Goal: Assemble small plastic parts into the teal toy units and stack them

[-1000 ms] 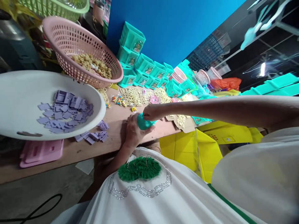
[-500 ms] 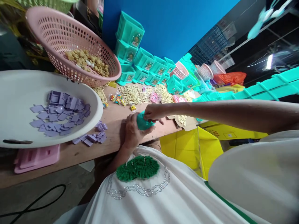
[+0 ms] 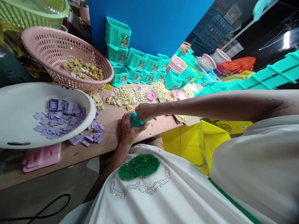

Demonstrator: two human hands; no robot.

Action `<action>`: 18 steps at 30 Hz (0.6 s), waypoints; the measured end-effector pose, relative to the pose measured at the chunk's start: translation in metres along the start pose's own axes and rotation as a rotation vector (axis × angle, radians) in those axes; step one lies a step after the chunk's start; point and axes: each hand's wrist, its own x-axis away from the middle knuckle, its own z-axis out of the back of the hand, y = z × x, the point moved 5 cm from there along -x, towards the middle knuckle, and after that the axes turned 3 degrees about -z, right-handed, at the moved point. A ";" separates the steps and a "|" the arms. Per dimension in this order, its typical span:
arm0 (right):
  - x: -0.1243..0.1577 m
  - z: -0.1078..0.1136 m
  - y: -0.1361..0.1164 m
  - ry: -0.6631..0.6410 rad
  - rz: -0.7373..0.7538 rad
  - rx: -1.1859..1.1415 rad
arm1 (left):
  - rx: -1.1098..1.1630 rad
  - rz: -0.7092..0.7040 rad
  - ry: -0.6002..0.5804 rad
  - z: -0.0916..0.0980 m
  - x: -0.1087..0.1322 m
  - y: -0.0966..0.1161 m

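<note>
Plainly in left hand (image 3: 128, 128), turquoise piece (image 3: 135, 120)

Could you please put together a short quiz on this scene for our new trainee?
1. Multiple choice: What colour are the pieces lying in the white basin? A) Tan B) Purple C) Orange
2. True or false: The left hand is wrapped around the teal item, with the right hand over it.
3. Fill in the blank: The stacked teal containers stand in front of a large ____ panel.

Key: 1. B; 2. True; 3. blue
</note>
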 end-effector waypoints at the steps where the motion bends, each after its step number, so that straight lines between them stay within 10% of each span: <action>1: 0.003 0.000 0.005 0.009 0.015 -0.012 | 0.009 0.018 -0.008 0.000 0.000 -0.001; 9: 0.041 0.004 0.076 0.579 0.271 -0.408 | 0.109 0.159 -0.075 0.007 -0.001 0.003; 13: 0.040 -0.022 0.082 0.566 0.607 -0.335 | 0.150 0.121 -0.162 -0.002 0.005 0.002; 18: 0.031 -0.037 0.098 0.711 0.671 -0.268 | 0.032 -0.116 -0.055 -0.012 0.008 0.002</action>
